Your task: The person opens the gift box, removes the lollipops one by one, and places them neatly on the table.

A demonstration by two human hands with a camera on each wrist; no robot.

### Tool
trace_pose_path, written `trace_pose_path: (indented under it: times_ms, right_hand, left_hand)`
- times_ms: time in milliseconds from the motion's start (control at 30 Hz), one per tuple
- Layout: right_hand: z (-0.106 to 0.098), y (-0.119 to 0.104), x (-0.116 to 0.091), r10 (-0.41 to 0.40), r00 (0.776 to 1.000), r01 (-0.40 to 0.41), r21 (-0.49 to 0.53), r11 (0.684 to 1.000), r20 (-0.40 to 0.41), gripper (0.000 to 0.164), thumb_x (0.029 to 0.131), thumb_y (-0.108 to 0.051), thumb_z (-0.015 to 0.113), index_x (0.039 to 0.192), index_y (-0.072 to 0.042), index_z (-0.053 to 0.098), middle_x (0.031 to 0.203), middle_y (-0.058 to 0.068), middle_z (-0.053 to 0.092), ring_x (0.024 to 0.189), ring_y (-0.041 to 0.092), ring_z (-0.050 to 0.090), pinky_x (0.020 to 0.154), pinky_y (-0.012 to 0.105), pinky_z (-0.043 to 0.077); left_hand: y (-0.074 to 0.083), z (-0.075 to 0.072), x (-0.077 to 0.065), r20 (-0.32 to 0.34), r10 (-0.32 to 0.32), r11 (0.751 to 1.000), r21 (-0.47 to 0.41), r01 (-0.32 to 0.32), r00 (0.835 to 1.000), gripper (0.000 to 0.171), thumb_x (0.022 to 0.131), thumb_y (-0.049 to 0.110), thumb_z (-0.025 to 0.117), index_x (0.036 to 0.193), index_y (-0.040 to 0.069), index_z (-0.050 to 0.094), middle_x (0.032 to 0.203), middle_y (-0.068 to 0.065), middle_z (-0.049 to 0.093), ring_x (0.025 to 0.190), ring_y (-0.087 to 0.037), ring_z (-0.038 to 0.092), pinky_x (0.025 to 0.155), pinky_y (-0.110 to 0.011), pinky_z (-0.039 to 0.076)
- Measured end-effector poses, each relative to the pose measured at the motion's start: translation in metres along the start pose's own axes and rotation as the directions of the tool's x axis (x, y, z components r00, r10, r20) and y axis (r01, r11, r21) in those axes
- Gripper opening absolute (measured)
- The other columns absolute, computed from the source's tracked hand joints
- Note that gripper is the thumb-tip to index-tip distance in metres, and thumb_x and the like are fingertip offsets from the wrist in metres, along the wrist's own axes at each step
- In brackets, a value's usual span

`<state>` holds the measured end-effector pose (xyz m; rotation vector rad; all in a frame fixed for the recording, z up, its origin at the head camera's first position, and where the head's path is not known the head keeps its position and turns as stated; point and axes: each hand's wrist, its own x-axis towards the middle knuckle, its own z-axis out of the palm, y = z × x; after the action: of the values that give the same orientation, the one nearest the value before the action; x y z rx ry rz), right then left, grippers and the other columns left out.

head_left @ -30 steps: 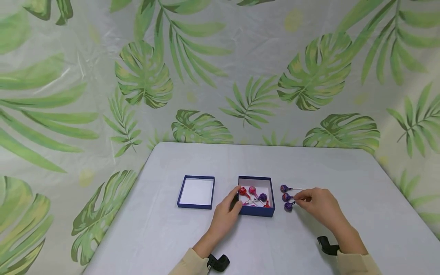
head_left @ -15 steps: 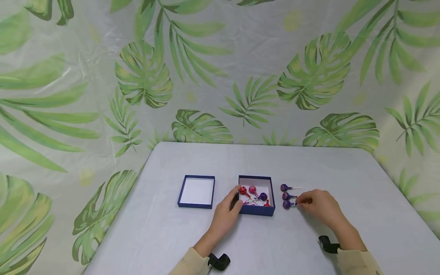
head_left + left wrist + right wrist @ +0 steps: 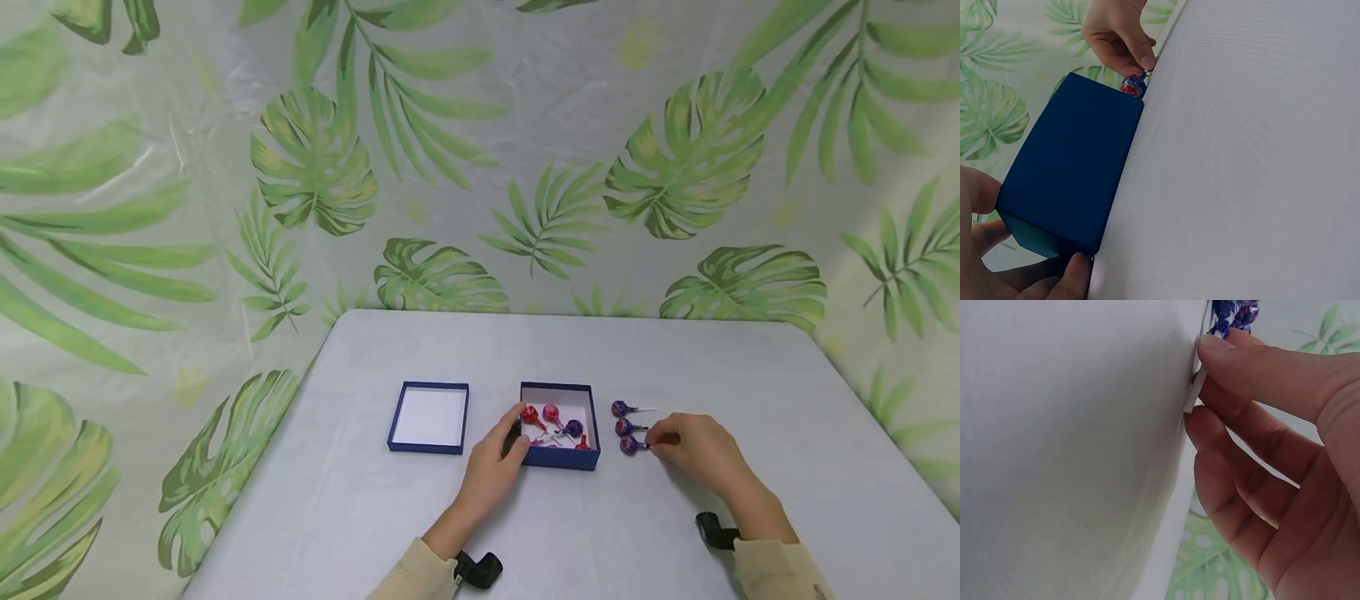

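Observation:
My left hand (image 3: pixel 491 471) holds the left side of an open blue box (image 3: pixel 558 457), thumb near the front corner and fingers bent along the side wall. Several red, pink and purple wrapped lollipops lie in the box. To its right, three purple-wrapped lollipops form a column: the far lollipop (image 3: pixel 618 408), the middle lollipop (image 3: pixel 623 427) and the nearest lollipop (image 3: pixel 628 446). With thumb and index finger, my right hand (image 3: pixel 697 450) pinches the white stick (image 3: pixel 1195 390) of the nearest one, low at the tabletop. Its other fingers are loosely bent.
A shallow blue-edged lid (image 3: pixel 429 417) with a white inside lies left of the box. All of it sits on a white-covered table (image 3: pixel 337 500). Behind stands a leaf-patterned curtain (image 3: pixel 450 167).
The nearest lollipop has swung from a slant to lie roughly parallel to the other two, its stick turned by my right hand. My left hand stays at the box.

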<state>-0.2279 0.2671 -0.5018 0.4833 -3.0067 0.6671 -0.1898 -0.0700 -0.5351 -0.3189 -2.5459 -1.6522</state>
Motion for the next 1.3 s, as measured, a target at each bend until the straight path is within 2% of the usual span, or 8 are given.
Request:
trace_pose_path:
  times_ms: [233,533,867,967,1200,1300]
  right_hand:
    - [0.004,0.003,-0.001,-0.013,1.000,0.013,-0.016,1.000,-0.004,0.015,0.083,-0.009,0.081,0.087,-0.023,0.078,0.082,-0.012,0.067,0.077,0.011,0.062,0.068,0.039,0.053]
    - [0.002,0.000,-0.001,-0.012,1.000,0.012,-0.033,0.999,-0.015,0.015,0.082,-0.009,0.082,0.087,-0.022,0.078,0.082,-0.012,0.067,0.076,0.011,0.062,0.065,0.039,0.053]
    - [-0.001,-0.001,0.000,0.017,1.000,-0.017,-0.031,0.999,0.013,0.014,0.084,-0.008,0.080,0.088,-0.021,0.078,0.084,-0.008,0.069,0.077,0.013,0.062,0.067,0.043,0.054]
    - [-0.002,-0.001,-0.001,0.021,0.999,-0.020,-0.041,0.999,0.028,0.014,0.084,-0.009,0.080,0.090,-0.022,0.078,0.085,-0.008,0.068,0.077,0.014,0.062,0.067,0.043,0.054]
    - [-0.015,-0.009,-0.002,-0.002,1.000,0.003,-0.050,0.999,0.018,0.026,0.084,-0.009,0.074,0.108,-0.018,0.077,0.091,-0.003,0.068,0.084,0.022,0.063,0.067,0.045,0.053]
    - [-0.021,-0.015,-0.001,-0.020,1.000,0.020,-0.045,0.999,-0.001,0.025,0.087,-0.012,0.075,0.111,-0.016,0.076,0.094,-0.002,0.069,0.088,0.025,0.064,0.070,0.047,0.054]
  left_hand:
    - [-0.001,0.000,-0.002,0.001,-0.001,1.000,-0.002,0.001,1.000,0.051,0.105,0.025,0.052,0.155,0.030,0.041,0.157,0.002,0.040,0.144,-0.016,0.035,0.117,-0.043,0.031]
    - [0.000,-0.001,-0.001,0.001,0.014,1.000,0.005,-0.014,1.000,0.051,0.105,0.024,0.052,0.155,0.029,0.041,0.157,0.003,0.040,0.144,-0.016,0.035,0.117,-0.043,0.031]
    - [-0.001,0.000,0.001,0.000,0.017,1.000,0.007,-0.017,1.000,0.052,0.105,0.026,0.052,0.153,0.042,0.039,0.157,0.005,0.040,0.144,-0.014,0.034,0.117,-0.041,0.031]
    - [-0.001,0.000,0.000,0.001,0.014,1.000,0.005,-0.014,1.000,0.052,0.105,0.026,0.052,0.153,0.043,0.038,0.157,0.006,0.039,0.144,-0.014,0.034,0.117,-0.041,0.031]
    - [-0.001,0.001,0.001,-0.006,0.022,1.000,0.018,-0.022,1.000,0.051,0.105,0.026,0.051,0.155,0.032,0.041,0.157,0.005,0.040,0.144,-0.015,0.035,0.117,-0.041,0.031]
    - [-0.001,0.000,0.001,-0.008,0.026,1.000,0.018,-0.026,1.000,0.051,0.105,0.025,0.051,0.155,0.029,0.041,0.157,0.006,0.040,0.144,-0.014,0.035,0.117,-0.041,0.031]
